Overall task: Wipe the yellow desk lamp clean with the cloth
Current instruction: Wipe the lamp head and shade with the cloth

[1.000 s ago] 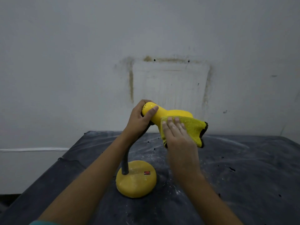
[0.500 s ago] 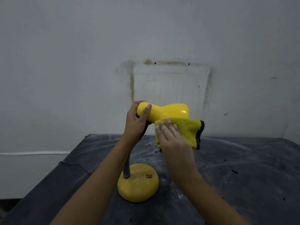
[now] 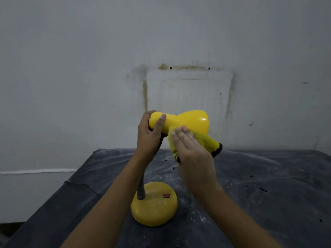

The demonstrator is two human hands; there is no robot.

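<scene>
**Head view: lamp shade lies crosswise, cloth on its near underside**

A stained grey wall [image 3: 71, 68] backs a table [image 3: 268, 194] under a dark, dust-streaked cover. The yellow desk lamp [image 3: 179, 122] stands on it near the front. Its round base [image 3: 154, 206] sits flat, and a grey gooseneck [image 3: 141, 190] rises from the base to the shade [image 3: 193, 120].

The shade's long axis runs left to right. Its narrow vented cap points left and its flared mouth points right.

The left hand [image 3: 149, 138] wraps the cap end, thumb over the top, and holds the shade raised and steady. The right hand [image 3: 193, 151] is flat, with straight fingers pressing the cloth [image 3: 209, 144] against the shade's near lower side, just right of the neck. The cloth's dark-edged end hangs free below the flare.

The unwiped length therefore lies rightward from the left hand's hold, and the right hand is the nearer one. The next stroke probably runs along the axis towards the flare. The base, by its red switch [image 3: 166, 195], looks speckled and not yet wiped.
</scene>
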